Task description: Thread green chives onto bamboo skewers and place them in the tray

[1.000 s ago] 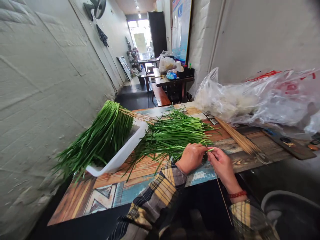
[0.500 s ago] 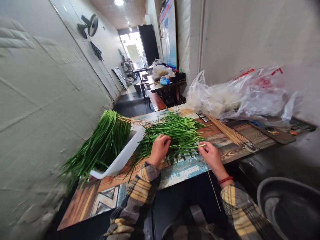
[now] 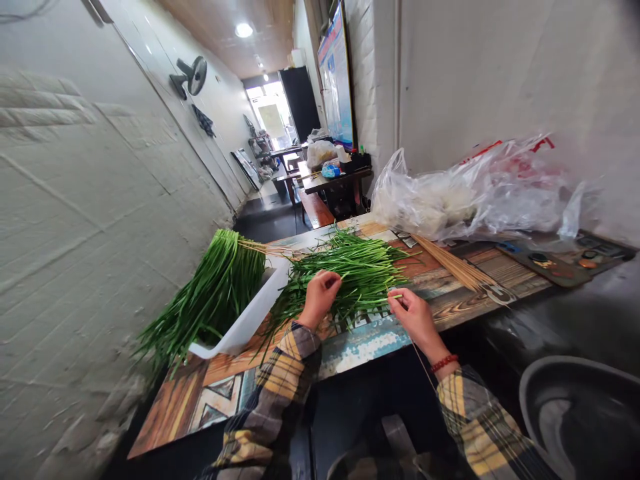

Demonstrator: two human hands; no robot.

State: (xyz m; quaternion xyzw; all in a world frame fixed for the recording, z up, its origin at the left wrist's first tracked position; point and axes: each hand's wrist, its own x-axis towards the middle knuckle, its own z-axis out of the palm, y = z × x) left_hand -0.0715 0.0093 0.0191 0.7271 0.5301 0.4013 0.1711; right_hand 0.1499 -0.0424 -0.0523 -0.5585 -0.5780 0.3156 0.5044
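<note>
A loose pile of green chives [image 3: 357,267] lies across the wood-patterned table in front of me. My left hand [image 3: 323,293] is at the pile's near side, fingers pinched, with a pale green chive end showing at the fingertips. To the right of the pile, my right hand [image 3: 413,317] pinches a thin bamboo skewer [image 3: 423,357] and the end of a chive stalk. The skewer runs down past the wrist, partly hidden by the hand. At the left, skewered chives [image 3: 215,293] hang over a white plastic tub [image 3: 240,333], their skewers pointing right.
A bundle of bamboo skewers [image 3: 450,263] lies on the table to the right, near clear plastic bags [image 3: 450,193]. A dark tray [image 3: 565,263] with small items is at the far right. A grey basin [image 3: 575,400] stands below right. White walls flank the table.
My right hand has moved slightly left, and the skewer has swung closer to its wrist. A chive end now shows at my left fingertips. The camera view has tilted up slightly.
</note>
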